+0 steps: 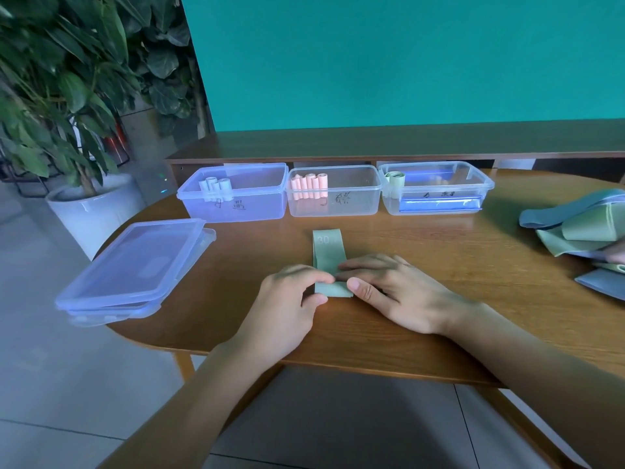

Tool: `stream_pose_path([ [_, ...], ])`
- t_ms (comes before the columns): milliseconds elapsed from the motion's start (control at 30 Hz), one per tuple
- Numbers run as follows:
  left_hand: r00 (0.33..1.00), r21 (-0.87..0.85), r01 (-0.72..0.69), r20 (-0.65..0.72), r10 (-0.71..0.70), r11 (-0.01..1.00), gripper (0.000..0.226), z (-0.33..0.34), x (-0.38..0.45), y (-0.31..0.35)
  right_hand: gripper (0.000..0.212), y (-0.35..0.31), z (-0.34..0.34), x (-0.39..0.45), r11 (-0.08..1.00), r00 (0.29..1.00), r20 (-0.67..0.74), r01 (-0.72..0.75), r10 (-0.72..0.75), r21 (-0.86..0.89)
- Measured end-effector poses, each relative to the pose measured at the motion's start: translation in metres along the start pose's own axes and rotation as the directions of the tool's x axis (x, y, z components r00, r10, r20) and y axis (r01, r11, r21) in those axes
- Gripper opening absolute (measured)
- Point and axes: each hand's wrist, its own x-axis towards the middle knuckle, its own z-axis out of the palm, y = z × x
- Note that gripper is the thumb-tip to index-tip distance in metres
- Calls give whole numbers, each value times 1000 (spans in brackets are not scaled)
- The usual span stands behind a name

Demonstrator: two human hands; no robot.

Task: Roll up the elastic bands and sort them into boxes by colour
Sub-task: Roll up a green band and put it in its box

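Note:
A pale green elastic band (327,247) marked "30" lies flat on the wooden table (439,282), running away from me. Its near end is folded over between my hands. My left hand (287,309) pinches that end from the left with thumb and fingers. My right hand (392,292) holds it from the right, fingers laid across the band and thumb against the fold. Behind stand three clear boxes: the left box (236,194) holds pale blue rolls, the middle box (334,192) pink rolls, the right box (436,189) one green roll.
A stack of box lids (135,265) lies at the table's left edge. A heap of unrolled blue and green bands (581,225) sits at the far right. A potted plant (67,113) stands on the floor to the left. A wooden shelf runs behind the boxes.

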Motion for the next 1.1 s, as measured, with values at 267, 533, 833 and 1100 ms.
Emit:
stream_pose_path([
  [267, 999, 16, 6, 45, -7, 1000, 27, 1, 1, -3, 59, 3, -2, 11, 1000, 996, 85, -28, 28, 2],
  [533, 998, 28, 20, 56, -21, 999, 27, 3, 3, -5, 62, 17, 0, 40, 994, 989, 110, -99, 94, 37],
  [833, 993, -13, 2, 114, -1, 1000, 29, -2, 13, -12, 57, 30, -2, 72, 993, 987, 110, -119, 119, -5],
  [1100, 995, -75, -29, 97, 36, 997, 15, -4, 19, -19, 56, 37, 0, 82, 994, 989, 106, -105, 106, -18],
])
